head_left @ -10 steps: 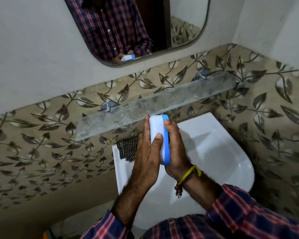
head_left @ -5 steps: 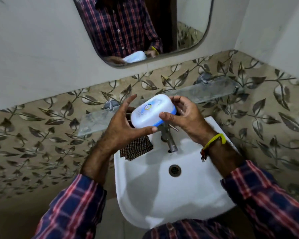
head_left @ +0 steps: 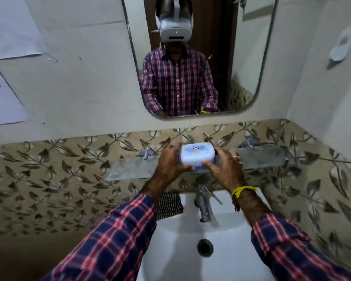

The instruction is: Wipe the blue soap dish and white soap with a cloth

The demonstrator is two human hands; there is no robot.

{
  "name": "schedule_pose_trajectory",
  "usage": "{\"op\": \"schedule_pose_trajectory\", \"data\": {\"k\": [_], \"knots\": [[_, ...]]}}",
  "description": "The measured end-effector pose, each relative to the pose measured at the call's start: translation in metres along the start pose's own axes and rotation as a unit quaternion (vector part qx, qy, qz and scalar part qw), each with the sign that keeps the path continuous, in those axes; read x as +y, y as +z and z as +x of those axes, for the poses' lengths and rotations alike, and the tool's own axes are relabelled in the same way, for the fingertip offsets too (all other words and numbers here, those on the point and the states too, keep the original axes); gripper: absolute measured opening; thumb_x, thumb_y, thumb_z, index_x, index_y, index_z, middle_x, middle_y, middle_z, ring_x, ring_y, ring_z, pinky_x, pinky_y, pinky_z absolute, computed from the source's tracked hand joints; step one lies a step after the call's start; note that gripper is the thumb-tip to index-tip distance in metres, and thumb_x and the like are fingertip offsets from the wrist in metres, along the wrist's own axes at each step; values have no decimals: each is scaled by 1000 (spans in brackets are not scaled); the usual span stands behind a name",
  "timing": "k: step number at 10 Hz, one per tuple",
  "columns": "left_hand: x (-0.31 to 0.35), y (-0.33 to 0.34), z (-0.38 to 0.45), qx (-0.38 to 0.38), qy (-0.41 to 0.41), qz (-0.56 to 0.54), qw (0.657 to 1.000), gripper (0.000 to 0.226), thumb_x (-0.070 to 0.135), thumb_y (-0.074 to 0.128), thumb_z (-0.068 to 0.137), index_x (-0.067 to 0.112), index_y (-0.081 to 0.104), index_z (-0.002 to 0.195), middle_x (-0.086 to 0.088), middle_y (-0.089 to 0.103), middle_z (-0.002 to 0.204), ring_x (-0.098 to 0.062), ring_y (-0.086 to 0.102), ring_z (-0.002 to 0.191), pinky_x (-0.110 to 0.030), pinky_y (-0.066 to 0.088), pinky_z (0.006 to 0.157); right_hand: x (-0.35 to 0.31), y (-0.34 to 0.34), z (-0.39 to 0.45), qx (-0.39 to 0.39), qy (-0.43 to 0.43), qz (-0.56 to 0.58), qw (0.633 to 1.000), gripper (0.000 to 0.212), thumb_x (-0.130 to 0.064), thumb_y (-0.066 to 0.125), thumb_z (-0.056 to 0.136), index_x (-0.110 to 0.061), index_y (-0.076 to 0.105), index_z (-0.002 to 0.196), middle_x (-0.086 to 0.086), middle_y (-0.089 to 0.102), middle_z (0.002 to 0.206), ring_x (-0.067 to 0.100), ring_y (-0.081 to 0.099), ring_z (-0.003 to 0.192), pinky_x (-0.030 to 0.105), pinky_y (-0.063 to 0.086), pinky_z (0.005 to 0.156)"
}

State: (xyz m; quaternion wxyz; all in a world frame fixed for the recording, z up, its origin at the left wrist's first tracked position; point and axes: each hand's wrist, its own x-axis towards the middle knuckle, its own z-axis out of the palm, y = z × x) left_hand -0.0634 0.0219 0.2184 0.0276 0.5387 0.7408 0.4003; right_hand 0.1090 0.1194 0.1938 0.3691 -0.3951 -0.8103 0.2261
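Fingers [head_left: 208,164] of both hands clamped on soap dish [head_left: 197,155] at glass shelf [head_left: 130,168]; replacing step judged; next: release gently.

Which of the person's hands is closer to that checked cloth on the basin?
Left. The left hand grips the soap box above the checked cloth, which lies under that forearm. The right hand holds the box's other end, across the tap.

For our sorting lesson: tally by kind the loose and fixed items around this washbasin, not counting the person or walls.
Soap boxes: 1, the soap dish, lid closed, held by the left hand and right hand
Cloths: 1, checked cloth
Taps: 1, tap
Basins: 1, basin
Glass shelves: 1, shelf
Mirrors: 1, mirror
Total: 6
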Motion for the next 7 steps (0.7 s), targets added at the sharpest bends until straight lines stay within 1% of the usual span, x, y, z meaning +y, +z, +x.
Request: {"op": "schedule_pose_trajectory", "data": {"k": [1, 2, 3, 4, 5, 6, 7], "knots": [[-2, 6, -1, 1, -40, 8, 999, 97, 31, 98, 57, -3, 54, 137, -22, 61, 131, -34, 61, 117, -45, 52, 95, 3, 1, 3, -12, 6, -23, 1000, 62, -34, 83, 75, -10, 59, 127, 15, 69, 118, 36, 47, 120, 42, 41, 96], [3, 9, -7, 16, -61, 8, 998, 107, 29, 97, 60, -2, 43, 146, -21, 55, 141, -33, 57, 125, -46, 50, 100, 3, 0, 3, -16, 20, -24, 999, 70, -35, 83, 75, -9, 54, 134, 14, 67, 120, 36, 46, 122, 44, 42, 98], [3, 13, -12, 43, -84, -15, 995, 108, 20, 98, 59, 0, 40, 149, -22, 56, 138, -33, 61, 118, -48, 52, 98, 3, -1, 1, -18, 23, -11, 1000, 75, -33, 84, 74, -8, 51, 138, 19, 64, 124, 39, 48, 122, 48, 42, 102], [8, 14, -16, 59, -89, -19, 994, 106, 18, 97, 60, 1, 41, 148, -23, 57, 137, -31, 64, 113, -46, 54, 95, 4, -3, -1, -25, 19, -7, 999, 77, -32, 84, 74, -8, 50, 139, 20, 63, 125, 39, 49, 122, 48, 42, 103], [9, 17, -18, 68, -98, -2, 993, 105, 19, 96, 61, 2, 40, 149, -22, 58, 136, -30, 64, 113, -44, 55, 94, 6, -4, 0, -24, 17, -11, 1000, 78, -32, 84, 74, -8, 49, 138, 20, 63, 125, 38, 48, 123, 48, 41, 104], [20, 13, -22, 67, -111, 5, 992, 106, 17, 95, 63, 4, 37, 151, -21, 57, 139, -30, 63, 114, -44, 56, 94, 4, -9, 0, -46, 18, -14, 999, 80, -34, 82, 74, -10, 46, 141, 17, 62, 127, 36, 45, 126, 46, 40, 105], [29, 15, -31, 95, -104, 5, 990, 106, 20, 93, 67, 8, 33, 154, -19, 49, 147, -30, 57, 122, -48, 53, 98, 7, -9, -5, 15, -15, 7, 1000, 76, -30, 83, 72, -8, 52, 137, 18, 63, 124, 37, 48, 121, 45, 44, 101]]}}
